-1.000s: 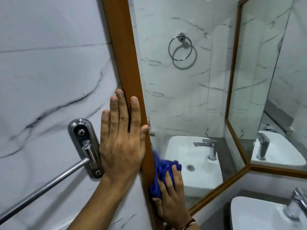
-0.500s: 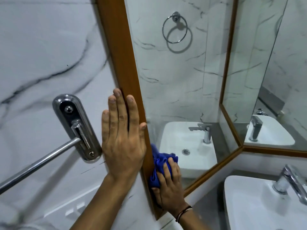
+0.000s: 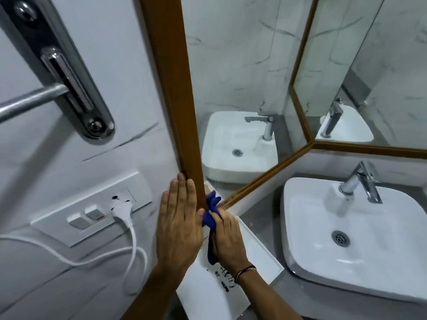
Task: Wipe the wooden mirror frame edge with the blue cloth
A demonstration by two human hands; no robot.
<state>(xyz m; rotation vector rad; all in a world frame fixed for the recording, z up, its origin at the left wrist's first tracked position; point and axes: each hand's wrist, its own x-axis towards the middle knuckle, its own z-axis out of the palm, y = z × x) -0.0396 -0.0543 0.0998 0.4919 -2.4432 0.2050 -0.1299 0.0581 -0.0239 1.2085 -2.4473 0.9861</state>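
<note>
The wooden mirror frame [image 3: 175,88] runs down the middle of the view as a brown vertical strip and ends at its bottom corner near my hands. My left hand [image 3: 179,224] lies flat on the wall beside that corner, fingers together and touching the frame's outer edge. My right hand [image 3: 227,241] grips the blue cloth [image 3: 211,212], which is bunched against the frame's lower end where the bottom rail [image 3: 265,179] meets it. Part of the cloth hangs down behind my fingers.
A chrome towel bar bracket [image 3: 67,72] sits on the marble wall at upper left. A white switch plate [image 3: 92,206] holds a plugged-in white cable [image 3: 124,215]. A white tray-like box [image 3: 249,257] lies under my right hand. The white sink [image 3: 360,241] with its tap [image 3: 360,181] is at right.
Both hands have slid down the frame from mid-height to its bottom corner, cloth still pressed to the wood. The view has tilted down, bringing the switch plate and countertop into sight.
</note>
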